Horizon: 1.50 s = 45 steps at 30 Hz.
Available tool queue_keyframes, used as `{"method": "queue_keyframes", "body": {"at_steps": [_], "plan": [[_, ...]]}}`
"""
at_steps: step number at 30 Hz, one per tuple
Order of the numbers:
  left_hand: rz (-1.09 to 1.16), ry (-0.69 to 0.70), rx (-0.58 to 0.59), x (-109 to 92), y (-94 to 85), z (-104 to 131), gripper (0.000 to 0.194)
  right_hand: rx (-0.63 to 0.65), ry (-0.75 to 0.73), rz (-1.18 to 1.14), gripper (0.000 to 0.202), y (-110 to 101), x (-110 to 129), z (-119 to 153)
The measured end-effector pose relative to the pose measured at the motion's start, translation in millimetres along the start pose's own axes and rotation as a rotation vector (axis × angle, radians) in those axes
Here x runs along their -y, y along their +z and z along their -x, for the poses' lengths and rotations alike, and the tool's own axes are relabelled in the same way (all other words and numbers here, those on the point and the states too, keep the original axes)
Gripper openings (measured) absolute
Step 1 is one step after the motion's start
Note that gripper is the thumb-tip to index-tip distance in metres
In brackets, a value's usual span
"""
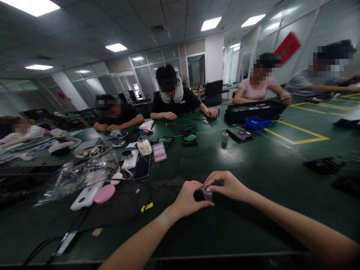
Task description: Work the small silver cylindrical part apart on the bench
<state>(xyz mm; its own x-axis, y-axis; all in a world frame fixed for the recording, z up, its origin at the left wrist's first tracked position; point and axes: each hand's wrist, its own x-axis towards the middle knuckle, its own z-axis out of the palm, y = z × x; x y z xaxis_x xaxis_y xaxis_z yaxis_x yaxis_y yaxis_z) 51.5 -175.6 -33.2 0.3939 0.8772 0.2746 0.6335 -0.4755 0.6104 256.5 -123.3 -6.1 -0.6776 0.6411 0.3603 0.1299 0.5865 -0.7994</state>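
Observation:
A small grey metal cylinder point(207, 195) stands upright at the near middle of the green table. My left hand point(189, 198) curves around its left side, thumb in front and fingers behind. From the right, my right hand point(227, 185) pinches at the cylinder's top rim with thumb and forefinger. Whether a smaller part sits between those fingertips is too small to tell. Farther back stands a similar pale cylinder point(224, 138), apart from both hands.
Hard drives point(240, 134) and a blue bin point(257, 122) lie beyond my hands. To the left are a phone point(141, 167), a pink round disc point(104, 194), a white power bank-like case point(86, 197), plastic bags point(84, 174) and black cables point(112, 225). Several people sit across the table.

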Motion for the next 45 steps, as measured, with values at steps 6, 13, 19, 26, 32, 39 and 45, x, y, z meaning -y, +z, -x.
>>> {"method": "queue_keyframes", "body": {"at_steps": [6, 13, 19, 26, 32, 39, 45], "plan": [[-0.006, 0.015, -0.002, 4, 1.4, 1, 0.043, -0.054, 0.018, -0.012, 0.017, 9, -2, 5], [-0.023, 0.035, -0.012, 5, 3.3, 1, 0.043, -0.049, 0.005, 0.03, 0.017, 13, 3, 4], [-0.02, 0.036, -0.008, 5, 3.8, 1, 0.041, -0.047, 0.005, 0.055, 0.02, 14, 5, 7], [-0.026, 0.048, -0.027, 5, 4.0, 2, 0.042, -0.097, 0.0, 0.074, 0.026, 15, 0, 9], [-0.017, 0.032, -0.029, 4, 2.6, 2, 0.043, -0.164, 0.071, 0.091, 0.032, 11, -1, 15], [-0.004, 0.02, -0.021, 2, 1.5, 2, 0.048, -0.014, 0.012, 0.16, 0.029, 12, 3, 20], [-0.004, 0.033, -0.03, 3, 1.6, 3, 0.043, -0.082, 0.002, 0.121, 0.027, 15, 1, 18]]}}
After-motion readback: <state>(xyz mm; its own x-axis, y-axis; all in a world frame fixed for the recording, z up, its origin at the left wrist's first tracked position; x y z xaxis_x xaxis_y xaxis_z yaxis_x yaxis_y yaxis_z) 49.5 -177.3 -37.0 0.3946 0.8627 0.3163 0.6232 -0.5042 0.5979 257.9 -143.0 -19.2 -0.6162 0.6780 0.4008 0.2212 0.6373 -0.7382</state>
